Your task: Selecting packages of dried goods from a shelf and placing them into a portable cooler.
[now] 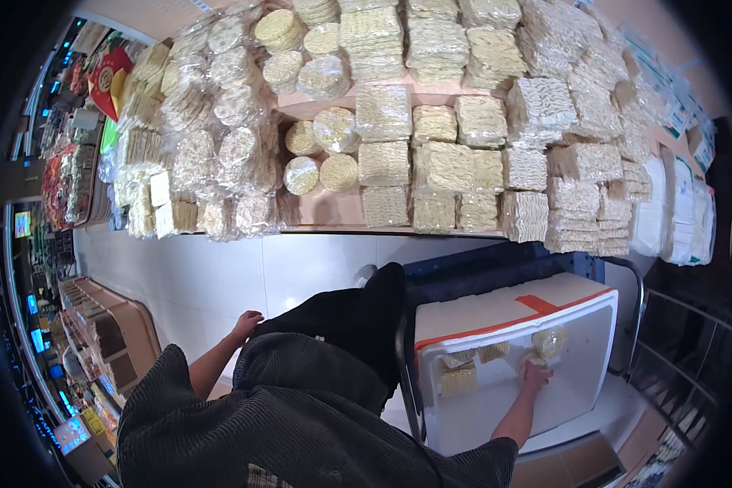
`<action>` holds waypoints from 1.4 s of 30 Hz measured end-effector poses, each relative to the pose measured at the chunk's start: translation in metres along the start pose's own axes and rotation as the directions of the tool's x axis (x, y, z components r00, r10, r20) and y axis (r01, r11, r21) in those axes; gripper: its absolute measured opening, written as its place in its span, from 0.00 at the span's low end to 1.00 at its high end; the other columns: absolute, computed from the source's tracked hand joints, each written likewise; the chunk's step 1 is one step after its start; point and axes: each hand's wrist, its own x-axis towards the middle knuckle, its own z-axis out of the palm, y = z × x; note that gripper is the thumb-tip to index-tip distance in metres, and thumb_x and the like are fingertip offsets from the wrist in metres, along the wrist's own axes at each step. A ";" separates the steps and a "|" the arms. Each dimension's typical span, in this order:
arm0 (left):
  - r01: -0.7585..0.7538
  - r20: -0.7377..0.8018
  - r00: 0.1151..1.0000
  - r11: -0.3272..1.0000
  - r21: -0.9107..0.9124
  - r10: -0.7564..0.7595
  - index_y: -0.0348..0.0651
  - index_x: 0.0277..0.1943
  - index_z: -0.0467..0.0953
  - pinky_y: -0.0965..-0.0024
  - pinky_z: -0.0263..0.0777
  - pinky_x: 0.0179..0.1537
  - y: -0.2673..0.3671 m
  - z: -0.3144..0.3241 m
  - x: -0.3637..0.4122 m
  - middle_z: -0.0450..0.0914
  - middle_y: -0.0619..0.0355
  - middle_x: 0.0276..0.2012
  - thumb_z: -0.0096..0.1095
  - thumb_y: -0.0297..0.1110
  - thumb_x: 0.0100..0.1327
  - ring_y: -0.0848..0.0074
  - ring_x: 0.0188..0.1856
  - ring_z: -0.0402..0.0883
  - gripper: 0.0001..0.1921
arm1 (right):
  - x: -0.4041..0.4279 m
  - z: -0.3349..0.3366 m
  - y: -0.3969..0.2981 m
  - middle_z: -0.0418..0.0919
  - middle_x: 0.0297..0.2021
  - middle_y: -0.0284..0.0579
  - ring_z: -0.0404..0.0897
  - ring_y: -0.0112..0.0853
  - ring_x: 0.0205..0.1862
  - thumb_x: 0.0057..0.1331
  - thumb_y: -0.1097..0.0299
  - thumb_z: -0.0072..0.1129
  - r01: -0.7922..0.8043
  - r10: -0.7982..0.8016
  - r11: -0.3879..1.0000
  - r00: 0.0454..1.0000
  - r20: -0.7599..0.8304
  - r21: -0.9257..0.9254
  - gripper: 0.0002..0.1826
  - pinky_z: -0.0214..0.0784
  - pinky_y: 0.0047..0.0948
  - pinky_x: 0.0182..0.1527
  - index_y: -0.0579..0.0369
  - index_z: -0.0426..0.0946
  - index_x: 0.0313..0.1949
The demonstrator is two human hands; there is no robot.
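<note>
My right hand (535, 374) is at a pack of dried noodles (532, 361) on the white styrofoam box (463, 421) at the right; the fingers partly hide the pack, and whether they grip it cannot be told. Just above the hand lies a round clear-wrapped noodle pack (549, 341). Square noodle packs (459, 379) rest at the left of the same white surface. Orange tape (540, 305) runs along the box's far edge. My left hand (248, 323) hangs beside my dark clothing, fingers slightly bent, with nothing visible in it.
Ahead stands a display with stacked square noodle packs (384, 161) and round packs (339, 172). White packages (683, 207) stand at its right end. A metal cart handle (637, 305) rises beside the box. A tan bin (128, 329) stands at the left on the pale tiled floor (219, 268).
</note>
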 end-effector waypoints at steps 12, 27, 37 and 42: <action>-0.266 0.008 0.960 0.924 -0.273 0.279 0.37 0.55 0.72 0.64 0.77 0.47 0.150 0.038 0.005 0.77 0.53 0.51 0.64 0.35 0.61 0.69 0.49 0.79 0.21 | -0.204 -0.112 0.005 0.61 0.61 0.56 0.64 0.48 0.63 0.55 0.60 0.71 0.302 -0.047 0.518 0.944 -0.326 0.801 0.47 0.64 0.54 0.58 0.47 0.49 0.67; -0.778 0.224 0.210 0.302 -0.551 0.952 0.41 0.72 0.48 0.56 0.58 0.67 0.388 0.047 -0.223 0.59 0.52 0.68 0.86 0.40 0.38 0.65 0.70 0.58 0.61 | -0.475 -0.106 -0.146 0.55 0.69 0.49 0.56 0.47 0.70 0.53 0.53 0.61 -0.662 -0.981 0.056 0.103 0.166 0.747 0.49 0.48 0.56 0.71 0.51 0.48 0.72; -0.886 -0.046 0.381 0.350 -0.303 0.924 0.33 0.71 0.48 0.62 0.60 0.67 0.336 0.017 -0.213 0.62 0.44 0.65 0.86 0.37 0.37 0.62 0.67 0.64 0.62 | -0.536 -0.115 -0.182 0.55 0.69 0.52 0.57 0.43 0.70 0.55 0.67 0.63 -0.493 -0.967 0.241 -0.196 0.163 0.836 0.54 0.50 0.46 0.71 0.49 0.36 0.74; -0.886 -0.204 0.438 0.383 -0.260 0.875 0.32 0.68 0.53 0.62 0.62 0.65 0.311 0.022 -0.152 0.66 0.46 0.61 0.87 0.39 0.35 0.63 0.64 0.67 0.59 | -0.511 -0.108 -0.172 0.60 0.66 0.52 0.61 0.40 0.67 0.63 0.75 0.59 -0.104 -0.989 0.121 0.072 0.128 0.987 0.43 0.60 0.39 0.65 0.50 0.45 0.72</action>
